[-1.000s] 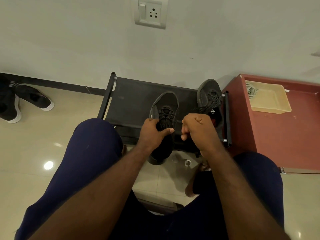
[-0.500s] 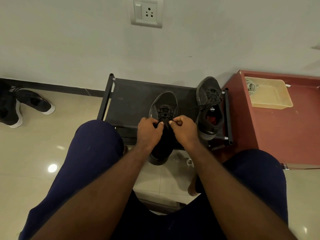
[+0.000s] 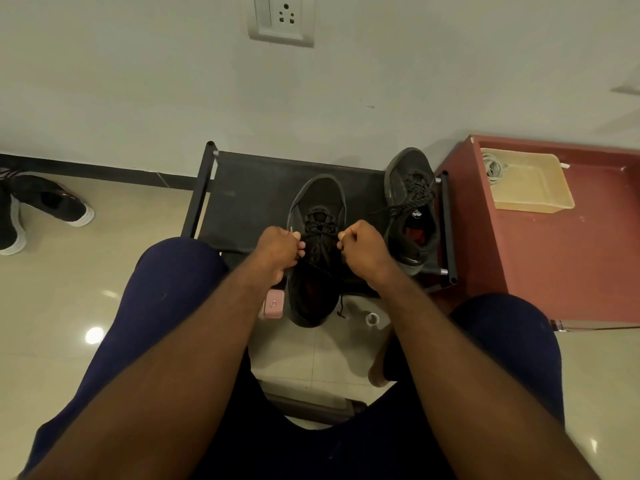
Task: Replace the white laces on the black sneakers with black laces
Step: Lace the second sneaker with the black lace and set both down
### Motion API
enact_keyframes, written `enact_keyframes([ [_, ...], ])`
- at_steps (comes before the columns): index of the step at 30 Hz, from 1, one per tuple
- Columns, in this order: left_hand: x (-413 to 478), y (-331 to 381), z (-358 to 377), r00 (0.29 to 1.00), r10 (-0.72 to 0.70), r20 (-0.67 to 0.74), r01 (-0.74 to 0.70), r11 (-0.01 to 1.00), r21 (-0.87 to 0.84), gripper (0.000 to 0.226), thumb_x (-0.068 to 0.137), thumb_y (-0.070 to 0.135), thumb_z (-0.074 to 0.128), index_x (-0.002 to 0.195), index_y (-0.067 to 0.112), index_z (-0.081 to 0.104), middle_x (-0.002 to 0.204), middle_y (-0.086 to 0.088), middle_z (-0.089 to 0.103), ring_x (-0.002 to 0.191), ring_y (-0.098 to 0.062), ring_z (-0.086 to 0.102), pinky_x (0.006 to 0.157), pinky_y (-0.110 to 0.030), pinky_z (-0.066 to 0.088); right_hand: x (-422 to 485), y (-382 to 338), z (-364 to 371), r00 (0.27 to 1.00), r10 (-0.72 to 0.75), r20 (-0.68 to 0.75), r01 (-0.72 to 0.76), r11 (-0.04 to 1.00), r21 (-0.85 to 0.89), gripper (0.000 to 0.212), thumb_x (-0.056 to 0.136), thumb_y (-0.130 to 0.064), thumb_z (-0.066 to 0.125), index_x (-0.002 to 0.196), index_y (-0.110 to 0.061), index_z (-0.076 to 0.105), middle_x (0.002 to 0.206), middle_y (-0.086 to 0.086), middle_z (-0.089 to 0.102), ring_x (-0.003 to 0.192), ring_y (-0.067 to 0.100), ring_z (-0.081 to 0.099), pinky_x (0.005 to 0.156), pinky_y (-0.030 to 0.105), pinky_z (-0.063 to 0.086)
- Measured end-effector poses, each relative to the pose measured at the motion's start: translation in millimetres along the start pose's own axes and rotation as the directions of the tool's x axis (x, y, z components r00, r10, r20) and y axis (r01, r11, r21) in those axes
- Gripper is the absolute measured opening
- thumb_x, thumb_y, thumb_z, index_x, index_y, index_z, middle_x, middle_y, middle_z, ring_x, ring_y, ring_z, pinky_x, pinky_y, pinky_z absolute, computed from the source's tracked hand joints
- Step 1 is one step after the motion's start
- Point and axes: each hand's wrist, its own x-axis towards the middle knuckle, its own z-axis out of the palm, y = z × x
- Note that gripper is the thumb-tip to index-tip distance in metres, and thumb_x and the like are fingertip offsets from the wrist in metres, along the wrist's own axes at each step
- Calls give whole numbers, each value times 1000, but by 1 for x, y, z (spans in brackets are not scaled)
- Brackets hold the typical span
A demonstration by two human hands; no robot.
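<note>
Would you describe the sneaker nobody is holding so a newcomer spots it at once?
Find the black rack against the wall. The free sneaker lies at its right end, beside the red cabinet. Unlike the middle sneaker, whose laces the left hand and right hand pinch, it is untouched.

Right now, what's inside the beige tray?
A whitish coil, laces or cable I cannot tell, in the far-left corner of the beige tray. The rest of the floor looks bare; anything beneath the coil is covered.

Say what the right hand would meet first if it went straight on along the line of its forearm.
Probably the laced front of the middle sneaker, right beyond the right hand, which pinches its black lace. Depth is unclear, so it might pass above.
</note>
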Motion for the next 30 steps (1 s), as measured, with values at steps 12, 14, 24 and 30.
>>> enact_keyframes([
  [12, 6, 12, -12, 970, 201, 137, -242, 855, 459, 30, 94, 22, 64, 69, 9, 53, 62, -6, 44, 58, -16, 42, 62, -27, 40, 6, -4, -2, 999, 20, 48, -14, 992, -126, 22, 92, -29, 67, 74, -17, 62, 76, 5, 68, 82, 27, 68, 80, 43, 58],
  [14, 4, 17, -15, 968, 195, 159, -248, 852, 461, 23, 95, 17, 63, 76, 5, 57, 62, -7, 42, 53, -14, 39, 52, -23, 39, 6, -7, -1, 998, 23, 62, -16, 993, -117, 20, 93, -25, 65, 77, -15, 63, 76, 5, 66, 81, 26, 66, 78, 42, 56],
  [24, 2, 21, -28, 973, -29, 229, -3, 990, 139, 20, 97, 12, 54, 108, 4, 68, 96, -12, 64, 59, -10, 46, 45, -22, 23, -4, -15, -20, 966, 174, 191, -209, 960, 184, 19, 101, -10, 52, 100, -11, 71, 55, -6, 46, 45, 5, 34, 34, 17, 24],
  [30, 8, 22, -32, 960, -59, 274, 27, 993, 119, 21, 98, 13, 53, 110, 4, 68, 90, -9, 66, 52, -7, 49, 39, -19, 26, 1, -20, -30, 924, 207, 321, -260, 956, 133, 24, 101, -10, 48, 116, -11, 66, 61, 0, 49, 38, 4, 34, 36, 19, 25],
])
